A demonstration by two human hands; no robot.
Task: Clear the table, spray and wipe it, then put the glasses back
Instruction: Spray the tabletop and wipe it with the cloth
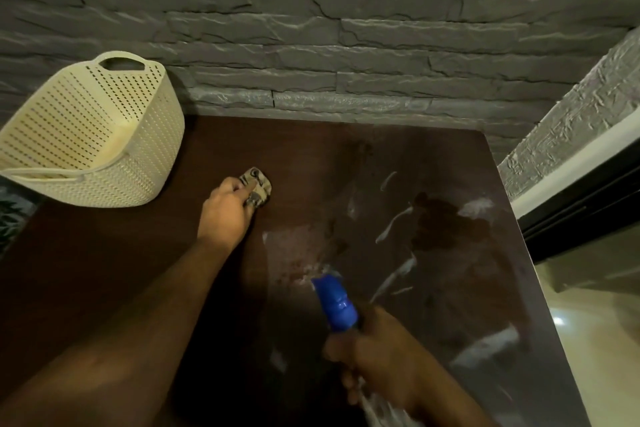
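Note:
The dark brown table (104, 270) fills most of the view, with wet patches and pale smears across its right half. My left hand (227, 210) reaches to the table's middle and presses a small patterned cloth (257, 188) flat on the surface. My right hand (377, 354), low and near me, grips a spray bottle (337, 303) with a blue head, its nozzle aimed at the wet area. The bottle's body is mostly hidden by my hand. No glasses are visible.
A cream perforated plastic basket (86, 135) stands at the table's far left corner, against the grey stone wall (346, 28). The table's right edge drops off to a pale floor (595, 340) and a dark door frame (571, 211).

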